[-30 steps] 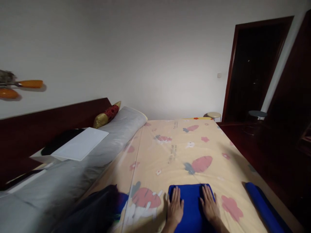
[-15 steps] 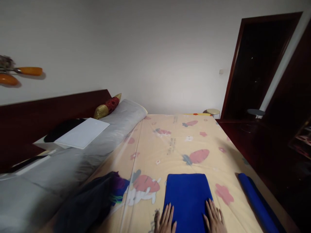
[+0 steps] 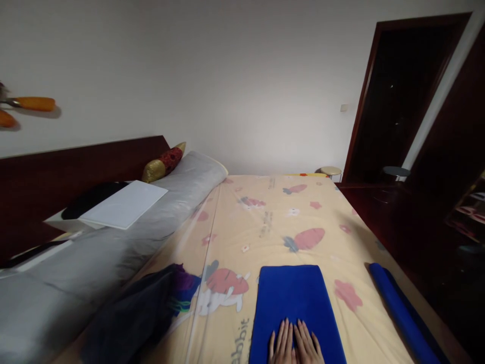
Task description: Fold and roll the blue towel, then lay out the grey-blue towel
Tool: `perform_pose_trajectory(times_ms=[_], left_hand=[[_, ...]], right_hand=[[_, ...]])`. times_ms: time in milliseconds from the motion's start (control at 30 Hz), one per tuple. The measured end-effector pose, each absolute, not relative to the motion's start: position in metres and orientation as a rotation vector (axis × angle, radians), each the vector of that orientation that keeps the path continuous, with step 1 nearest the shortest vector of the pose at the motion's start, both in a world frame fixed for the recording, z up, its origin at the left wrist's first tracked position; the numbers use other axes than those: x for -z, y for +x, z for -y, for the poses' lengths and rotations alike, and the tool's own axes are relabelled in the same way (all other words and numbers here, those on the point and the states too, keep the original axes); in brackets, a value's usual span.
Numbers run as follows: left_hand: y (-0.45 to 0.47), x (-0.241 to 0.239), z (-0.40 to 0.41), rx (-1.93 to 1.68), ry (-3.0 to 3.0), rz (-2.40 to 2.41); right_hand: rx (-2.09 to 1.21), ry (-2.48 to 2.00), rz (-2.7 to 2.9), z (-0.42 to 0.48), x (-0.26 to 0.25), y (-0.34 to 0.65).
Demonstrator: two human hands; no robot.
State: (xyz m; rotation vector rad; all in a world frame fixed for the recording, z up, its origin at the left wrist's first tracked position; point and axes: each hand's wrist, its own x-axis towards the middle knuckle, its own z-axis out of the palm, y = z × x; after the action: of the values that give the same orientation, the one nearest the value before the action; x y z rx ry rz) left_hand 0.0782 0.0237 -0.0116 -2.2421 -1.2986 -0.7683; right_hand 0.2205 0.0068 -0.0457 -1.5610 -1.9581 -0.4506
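Observation:
A folded blue cloth (image 3: 291, 298) lies flat on a yellow bed sheet (image 3: 273, 222) printed with carrots. My left hand (image 3: 281, 345) and my right hand (image 3: 307, 346) rest side by side on the near end of the blue cloth, fingers stretched out flat and touching each other. Both hands are cut off by the bottom edge of the view. Nothing is held in either hand.
A rolled blue cloth (image 3: 401, 313) lies at the bed's right edge. A dark garment (image 3: 136, 313) is heaped at the left, beside a grey bolster (image 3: 113, 247) bearing a white board (image 3: 123, 205). A dark doorway (image 3: 397, 96) and stools stand beyond.
My hands slid from the far end of the blue cloth back toward me, then came together in the middle of its near end. The view tilted slightly.

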Motion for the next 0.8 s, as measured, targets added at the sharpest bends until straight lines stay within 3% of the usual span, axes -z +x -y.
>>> perform_pose_trajectory(times_ms=[167, 400, 800], left_hand=[[0.088, -0.001, -0.020, 0.830, -2.197, 1.290], [0.024, -0.027, -0.016, 0.544, -2.433, 1.125], [-0.005, -0.073, -0.007, 0.315, -2.636, 1.099]], right_hand=[[0.498, -1.537, 2.026, -0.007, 0.031, 0.227], [0.482, -1.634, 2.060, 0.016, 0.026, 0.289], [0.157, -1.687, 2.032, 0.033, -0.008, 0.307]])
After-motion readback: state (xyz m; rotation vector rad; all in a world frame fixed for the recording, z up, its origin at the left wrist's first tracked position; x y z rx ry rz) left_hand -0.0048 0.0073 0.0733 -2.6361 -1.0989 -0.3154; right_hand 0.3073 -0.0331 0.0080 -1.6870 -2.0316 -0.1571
